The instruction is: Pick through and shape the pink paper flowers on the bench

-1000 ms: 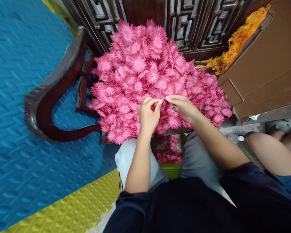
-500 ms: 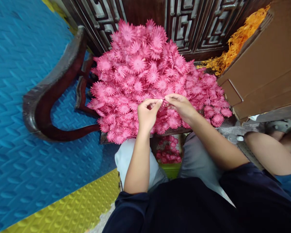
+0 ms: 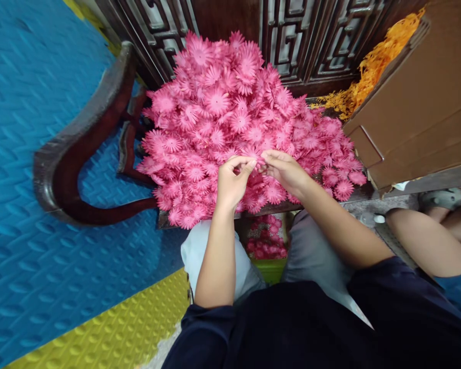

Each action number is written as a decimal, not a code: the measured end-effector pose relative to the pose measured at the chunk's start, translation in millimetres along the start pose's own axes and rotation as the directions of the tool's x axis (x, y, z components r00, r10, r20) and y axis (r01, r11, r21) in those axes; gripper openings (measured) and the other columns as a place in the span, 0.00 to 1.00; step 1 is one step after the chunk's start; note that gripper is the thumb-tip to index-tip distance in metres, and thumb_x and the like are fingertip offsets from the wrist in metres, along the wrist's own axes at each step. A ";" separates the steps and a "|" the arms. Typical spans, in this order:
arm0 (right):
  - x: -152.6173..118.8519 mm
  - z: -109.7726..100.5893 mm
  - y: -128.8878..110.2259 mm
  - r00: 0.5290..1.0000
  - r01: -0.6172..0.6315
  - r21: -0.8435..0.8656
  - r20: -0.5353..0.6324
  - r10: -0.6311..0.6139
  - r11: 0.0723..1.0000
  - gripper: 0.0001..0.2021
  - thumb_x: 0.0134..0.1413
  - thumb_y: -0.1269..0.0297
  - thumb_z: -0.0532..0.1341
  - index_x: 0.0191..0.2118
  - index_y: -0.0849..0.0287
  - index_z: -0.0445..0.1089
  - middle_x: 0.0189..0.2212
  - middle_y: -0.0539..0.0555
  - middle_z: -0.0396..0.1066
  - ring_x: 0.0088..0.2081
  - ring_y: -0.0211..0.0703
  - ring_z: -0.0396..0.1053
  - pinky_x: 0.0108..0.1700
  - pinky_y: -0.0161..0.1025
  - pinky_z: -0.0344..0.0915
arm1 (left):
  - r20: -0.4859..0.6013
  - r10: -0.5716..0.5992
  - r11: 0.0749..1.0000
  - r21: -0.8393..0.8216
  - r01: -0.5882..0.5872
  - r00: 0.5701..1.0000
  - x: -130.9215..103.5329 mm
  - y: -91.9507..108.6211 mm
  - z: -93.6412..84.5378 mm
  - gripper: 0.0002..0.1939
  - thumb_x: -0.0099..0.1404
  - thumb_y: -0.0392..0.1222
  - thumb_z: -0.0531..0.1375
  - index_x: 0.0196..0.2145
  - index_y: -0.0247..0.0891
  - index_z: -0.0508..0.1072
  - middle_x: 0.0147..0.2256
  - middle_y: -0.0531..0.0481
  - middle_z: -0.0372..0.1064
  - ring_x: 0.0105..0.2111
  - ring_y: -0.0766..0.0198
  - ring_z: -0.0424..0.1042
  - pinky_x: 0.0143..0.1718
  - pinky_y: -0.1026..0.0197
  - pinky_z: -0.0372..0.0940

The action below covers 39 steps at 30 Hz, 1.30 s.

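Observation:
A big heap of pink artificial flowers point(image 3: 215, 102) covers the dark wooden bench seat. Over the heap's front part, my left hand point(image 3: 232, 177) pinches a pink flower point(image 3: 258, 160) between thumb and forefinger. Close on its right, my right hand point(image 3: 286, 169) has its fingertips on the same flower. The fingertips of both hands nearly meet, and the flower partly blends with the pink heap behind it.
A curved dark armrest point(image 3: 46, 179) stands at left. A cardboard box point(image 3: 415, 107) and orange strands point(image 3: 384, 56) are at right. Below the bench, a green container point(image 3: 271, 269) holds more pink flowers. Another person's leg point(image 3: 426, 241) shows at far right.
The fingertips of my right hand have shifted slightly on the flower, and more of its petals show above them. My left hand has hardly moved.

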State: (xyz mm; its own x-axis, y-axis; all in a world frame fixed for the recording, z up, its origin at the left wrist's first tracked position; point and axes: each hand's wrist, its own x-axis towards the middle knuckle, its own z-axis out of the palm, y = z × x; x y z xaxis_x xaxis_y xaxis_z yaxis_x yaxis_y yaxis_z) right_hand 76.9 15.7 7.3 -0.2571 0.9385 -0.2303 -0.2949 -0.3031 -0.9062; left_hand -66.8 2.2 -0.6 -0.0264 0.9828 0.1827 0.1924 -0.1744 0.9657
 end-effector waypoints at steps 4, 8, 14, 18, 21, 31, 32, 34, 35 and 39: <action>-0.9 5.0 1.7 0.996 0.073 -0.141 -0.038 -0.079 0.987 0.18 0.32 0.51 0.70 0.29 0.58 0.72 0.27 0.49 0.70 0.31 0.34 0.66 0.38 0.35 0.63 | -0.085 0.067 0.982 0.181 -0.051 0.994 -1.2 1.1 2.1 0.05 0.59 0.34 0.59 0.26 0.38 0.72 0.27 0.53 0.67 0.30 0.67 0.65 0.35 0.64 0.61; 0.6 7.0 4.3 0.971 0.147 -0.240 -0.147 -0.186 0.960 0.16 0.28 0.55 0.72 0.24 0.58 0.71 0.26 0.49 0.71 0.31 0.36 0.67 0.40 0.38 0.64 | -0.107 0.065 0.979 0.199 -0.043 0.992 -1.6 -3.0 6.3 0.07 0.59 0.32 0.57 0.25 0.38 0.68 0.27 0.52 0.65 0.31 0.65 0.64 0.36 0.63 0.60; 1.5 4.6 3.7 0.988 0.065 -0.184 -0.124 -0.088 0.981 0.16 0.30 0.52 0.71 0.23 0.58 0.72 0.21 0.47 0.69 0.25 0.33 0.61 0.34 0.36 0.61 | -0.241 0.036 0.992 0.125 -0.006 0.970 -3.5 -5.0 10.8 0.06 0.61 0.34 0.56 0.27 0.38 0.67 0.28 0.52 0.64 0.31 0.66 0.63 0.36 0.63 0.59; 1.3 6.8 3.7 0.987 0.043 -0.156 -0.145 -0.066 0.987 0.16 0.30 0.52 0.71 0.24 0.58 0.73 0.22 0.47 0.68 0.25 0.32 0.60 0.32 0.35 0.59 | -0.315 0.068 0.990 0.139 -0.025 0.946 -5.6 -2.0 13.8 0.06 0.62 0.36 0.56 0.27 0.38 0.67 0.28 0.52 0.63 0.31 0.66 0.63 0.36 0.63 0.59; 1.2 8.6 4.0 0.984 0.048 -0.131 -0.163 -0.069 0.990 0.16 0.30 0.52 0.71 0.23 0.59 0.72 0.21 0.47 0.67 0.26 0.32 0.59 0.33 0.35 0.59 | -0.333 0.101 0.986 0.159 -0.049 0.938 -6.6 1.2 16.5 0.06 0.62 0.35 0.55 0.27 0.38 0.66 0.28 0.52 0.62 0.30 0.66 0.62 0.35 0.63 0.59; 1.8 8.9 4.7 0.959 0.140 -0.102 -0.232 -0.161 0.985 0.15 0.34 0.53 0.70 0.24 0.60 0.71 0.18 0.44 0.63 0.24 0.30 0.58 0.33 0.34 0.59 | -0.393 0.255 0.958 0.228 -0.175 0.884 -5.7 4.7 24.6 0.07 0.63 0.36 0.55 0.27 0.38 0.64 0.27 0.51 0.59 0.30 0.65 0.60 0.35 0.63 0.57; 1.9 8.4 4.6 0.955 0.148 -0.099 -0.244 -0.168 0.984 0.14 0.35 0.54 0.69 0.24 0.60 0.71 0.19 0.44 0.63 0.24 0.30 0.58 0.33 0.34 0.60 | -0.393 0.270 0.954 0.232 -0.190 0.879 -5.4 4.9 25.4 0.07 0.63 0.36 0.54 0.27 0.38 0.64 0.27 0.51 0.59 0.30 0.65 0.60 0.35 0.63 0.57; 2.1 7.5 4.0 0.946 0.162 -0.091 -0.268 -0.181 0.983 0.13 0.36 0.56 0.69 0.25 0.60 0.72 0.20 0.45 0.65 0.25 0.31 0.59 0.34 0.34 0.60 | -0.398 0.298 0.947 0.236 -0.218 0.868 -4.7 5.5 26.4 0.07 0.63 0.35 0.54 0.27 0.38 0.65 0.27 0.51 0.59 0.30 0.65 0.60 0.34 0.62 0.57; 2.1 7.3 3.8 0.943 0.169 -0.088 -0.275 -0.187 0.982 0.12 0.37 0.56 0.69 0.26 0.60 0.72 0.21 0.45 0.66 0.25 0.31 0.59 0.34 0.34 0.60 | -0.402 0.308 0.945 0.237 -0.227 0.862 -4.4 5.9 26.5 0.07 0.63 0.35 0.54 0.27 0.38 0.65 0.27 0.51 0.59 0.30 0.65 0.60 0.34 0.62 0.57; 1.6 8.7 4.1 0.926 0.231 -0.114 -0.278 -0.254 0.966 0.10 0.39 0.58 0.67 0.26 0.59 0.71 0.22 0.46 0.67 0.27 0.32 0.62 0.36 0.35 0.61 | -0.436 0.325 0.940 0.246 -0.236 0.839 -4.1 8.5 25.2 0.07 0.63 0.35 0.54 0.27 0.38 0.65 0.27 0.52 0.59 0.29 0.66 0.59 0.34 0.62 0.57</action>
State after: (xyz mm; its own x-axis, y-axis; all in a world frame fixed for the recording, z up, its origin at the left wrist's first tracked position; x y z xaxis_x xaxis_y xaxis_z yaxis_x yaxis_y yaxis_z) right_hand 67.3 14.5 6.3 0.0924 0.9924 -0.0815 -0.2391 -0.0574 -0.9693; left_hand -40.4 -1.8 2.2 -0.3877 0.7417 0.5474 0.4284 -0.3809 0.8194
